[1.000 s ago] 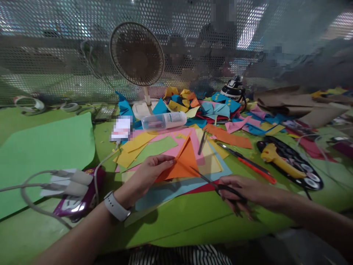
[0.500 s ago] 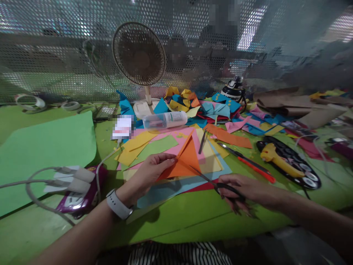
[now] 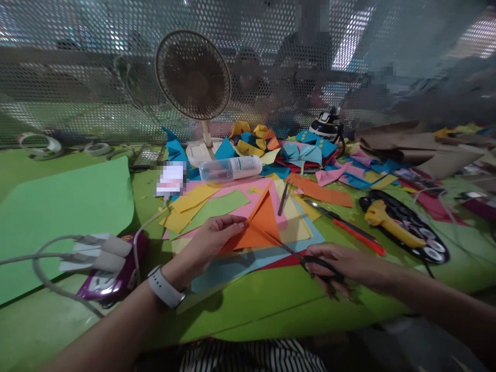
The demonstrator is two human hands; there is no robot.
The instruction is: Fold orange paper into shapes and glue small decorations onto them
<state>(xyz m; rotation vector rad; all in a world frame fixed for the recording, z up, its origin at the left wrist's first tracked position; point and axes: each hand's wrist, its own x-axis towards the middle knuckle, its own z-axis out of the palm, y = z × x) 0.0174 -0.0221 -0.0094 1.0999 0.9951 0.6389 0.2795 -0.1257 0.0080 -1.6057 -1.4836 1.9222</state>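
My left hand (image 3: 207, 243) pinches the left edge of a folded orange paper triangle (image 3: 259, 226) and holds it up over a stack of coloured sheets (image 3: 232, 206). A white watch sits on that wrist. My right hand (image 3: 343, 266) grips the black handles of a pair of scissors (image 3: 298, 254). The blades reach up and left into the lower edge of the orange triangle.
A small desk fan (image 3: 194, 77) stands at the back before a perforated metal screen. A glue bottle (image 3: 230, 169), a red-handled cutter (image 3: 351, 229), a yellow glue gun (image 3: 391, 227) on a dark palette, a large green sheet (image 3: 62, 206) and a power strip with plugs (image 3: 103, 258) lie on the green table.
The scissor blades have slid slightly further up and left into the orange paper. Both hands otherwise stay in place.
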